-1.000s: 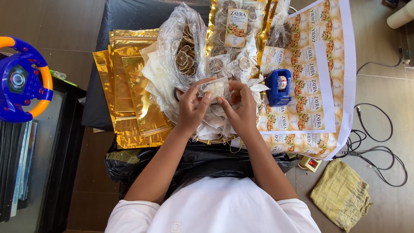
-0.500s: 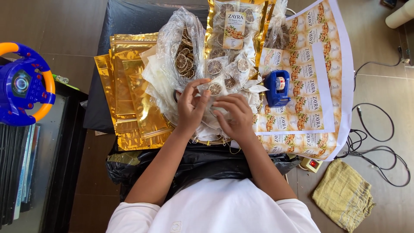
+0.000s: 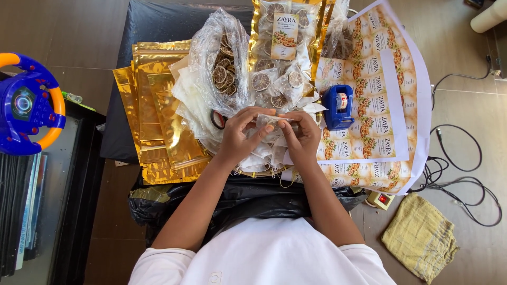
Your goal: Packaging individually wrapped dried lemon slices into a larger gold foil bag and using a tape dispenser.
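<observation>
Both hands, left hand (image 3: 238,134) and right hand (image 3: 302,136), pinch a small clear sachet (image 3: 268,122) mid-frame; blue tape dispenser (image 3: 338,106) right, gold pouches (image 3: 158,111) left.

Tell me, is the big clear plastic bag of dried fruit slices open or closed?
Open. The clear plastic bag gapes at its lower end, beside the left hand, and dried slices show inside. Nothing ties or seals it.

Both hands now sit a little lower than a second ago, the left hand (image 3: 240,134) and right hand (image 3: 302,136) drawing slightly apart and stretching the small clear pouch (image 3: 270,121) between their fingertips toward 12 o'clock
</observation>
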